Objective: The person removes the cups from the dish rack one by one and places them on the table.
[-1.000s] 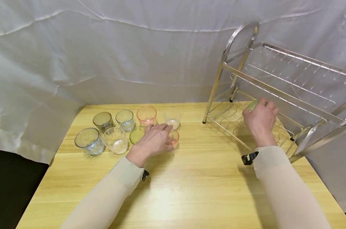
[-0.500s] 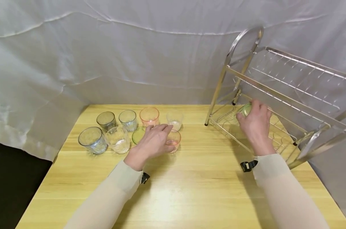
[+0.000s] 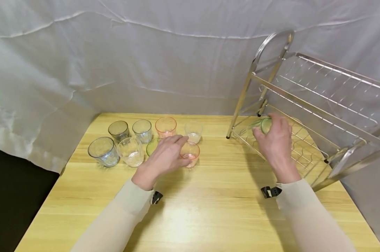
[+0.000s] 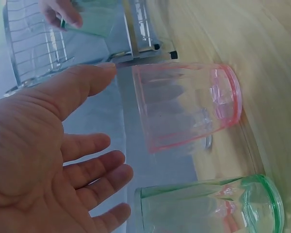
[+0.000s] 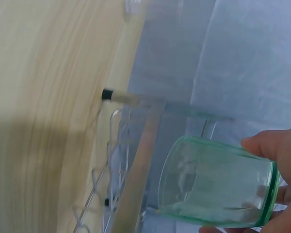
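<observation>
My right hand (image 3: 276, 140) grips a green-tinted drinking glass (image 5: 213, 182) near its thick end. The glass is upside down, its thick base up and its mouth toward the lower wire shelf of the metal dish rack (image 3: 303, 148). My left hand (image 3: 163, 155) hovers over the front row of glasses, its fingers spread and slightly bent, holding nothing. Just beyond its thumb stands an upright pink-rimmed glass (image 4: 184, 104). Another green glass (image 4: 208, 206) stands below the fingers, mostly hidden by the hand in the head view.
Left of my left hand stand a clear glass (image 3: 131, 152), a blue-grey glass (image 3: 104, 152), a dark grey glass (image 3: 119, 131) and a light blue glass (image 3: 142, 131). A pink glass (image 3: 166, 126) and a clear glass (image 3: 193, 132) stand behind. A pale curtain (image 3: 164, 70) backs the wooden table (image 3: 202, 210).
My right hand has drawn left and slightly toward me at the rack with the green glass, which shows more now. My left hand has stayed nearly in place by the pink-rimmed glass.
</observation>
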Tool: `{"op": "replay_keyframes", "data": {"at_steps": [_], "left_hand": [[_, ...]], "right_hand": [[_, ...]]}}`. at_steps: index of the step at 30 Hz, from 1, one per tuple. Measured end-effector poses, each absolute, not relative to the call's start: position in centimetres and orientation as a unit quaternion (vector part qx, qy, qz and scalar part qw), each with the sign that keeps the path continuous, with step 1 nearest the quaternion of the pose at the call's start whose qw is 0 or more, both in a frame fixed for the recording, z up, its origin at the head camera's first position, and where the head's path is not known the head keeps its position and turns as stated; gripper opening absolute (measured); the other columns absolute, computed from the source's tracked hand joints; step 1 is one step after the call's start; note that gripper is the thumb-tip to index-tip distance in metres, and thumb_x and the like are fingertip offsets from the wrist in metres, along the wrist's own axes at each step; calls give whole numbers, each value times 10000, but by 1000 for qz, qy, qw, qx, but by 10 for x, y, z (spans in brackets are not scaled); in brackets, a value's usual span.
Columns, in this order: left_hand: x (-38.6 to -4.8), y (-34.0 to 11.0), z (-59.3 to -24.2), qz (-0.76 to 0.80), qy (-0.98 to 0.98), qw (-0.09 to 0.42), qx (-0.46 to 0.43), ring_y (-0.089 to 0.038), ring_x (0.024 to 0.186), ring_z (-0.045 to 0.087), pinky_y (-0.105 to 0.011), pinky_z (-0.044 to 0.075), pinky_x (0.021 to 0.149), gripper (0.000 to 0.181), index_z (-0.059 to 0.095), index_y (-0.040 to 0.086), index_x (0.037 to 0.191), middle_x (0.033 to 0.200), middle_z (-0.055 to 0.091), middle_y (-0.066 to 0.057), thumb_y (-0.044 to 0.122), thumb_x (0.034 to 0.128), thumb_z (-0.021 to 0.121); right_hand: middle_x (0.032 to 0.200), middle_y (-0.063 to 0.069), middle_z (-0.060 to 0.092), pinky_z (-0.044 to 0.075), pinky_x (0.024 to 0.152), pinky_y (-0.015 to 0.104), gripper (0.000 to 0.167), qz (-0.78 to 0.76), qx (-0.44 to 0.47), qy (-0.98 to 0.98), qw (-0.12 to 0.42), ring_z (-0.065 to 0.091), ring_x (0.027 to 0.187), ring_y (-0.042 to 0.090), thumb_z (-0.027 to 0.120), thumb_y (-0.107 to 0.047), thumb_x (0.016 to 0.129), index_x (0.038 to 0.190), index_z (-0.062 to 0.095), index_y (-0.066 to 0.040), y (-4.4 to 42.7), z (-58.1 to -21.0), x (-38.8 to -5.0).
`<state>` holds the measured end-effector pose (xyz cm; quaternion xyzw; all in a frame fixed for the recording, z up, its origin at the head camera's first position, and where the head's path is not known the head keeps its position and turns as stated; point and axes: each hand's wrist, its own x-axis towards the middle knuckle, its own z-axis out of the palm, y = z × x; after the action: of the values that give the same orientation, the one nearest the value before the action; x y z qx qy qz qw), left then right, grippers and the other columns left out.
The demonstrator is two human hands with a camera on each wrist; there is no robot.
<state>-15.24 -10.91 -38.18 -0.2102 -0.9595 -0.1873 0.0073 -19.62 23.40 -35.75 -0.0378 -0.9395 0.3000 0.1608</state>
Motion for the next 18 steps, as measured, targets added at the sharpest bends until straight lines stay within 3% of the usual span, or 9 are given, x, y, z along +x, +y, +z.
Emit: {"op": "replay_keyframes", "data": {"at_steps": [8, 14, 18], "left_hand": [[-145, -112, -376, -245, -951, 7, -187, -365, 1492, 450, -539, 351, 1258, 803, 449, 78, 1592, 1582, 509, -145, 410, 946, 792], [-141, -113, -373, -287, -946, 6, -151, -370, 1560, 354, -569, 317, 1269, 790, 443, 129, 1605, 1651, 436, -131, 448, 959, 767], [-138, -111, -370, -320, -936, 15, -148, -375, 1542, 380, -599, 347, 1243, 797, 452, 159, 1601, 1653, 430, -114, 474, 945, 778]], "right_hand": [[1532, 295, 477, 356, 1203, 643, 720, 351, 0, -917, 188, 442, 1418, 503, 771, -294, 960, 1525, 450, 18, 213, -357, -178], [1445, 236, 536, 457, 1055, 599, 675, 399, -1, -899, 183, 536, 1267, 421, 771, -338, 962, 1495, 494, -30, 196, -356, -163], [1356, 215, 577, 485, 979, 532, 684, 434, 0, -887, 158, 560, 1170, 379, 767, -376, 970, 1505, 496, -47, 183, -357, -154]]}}
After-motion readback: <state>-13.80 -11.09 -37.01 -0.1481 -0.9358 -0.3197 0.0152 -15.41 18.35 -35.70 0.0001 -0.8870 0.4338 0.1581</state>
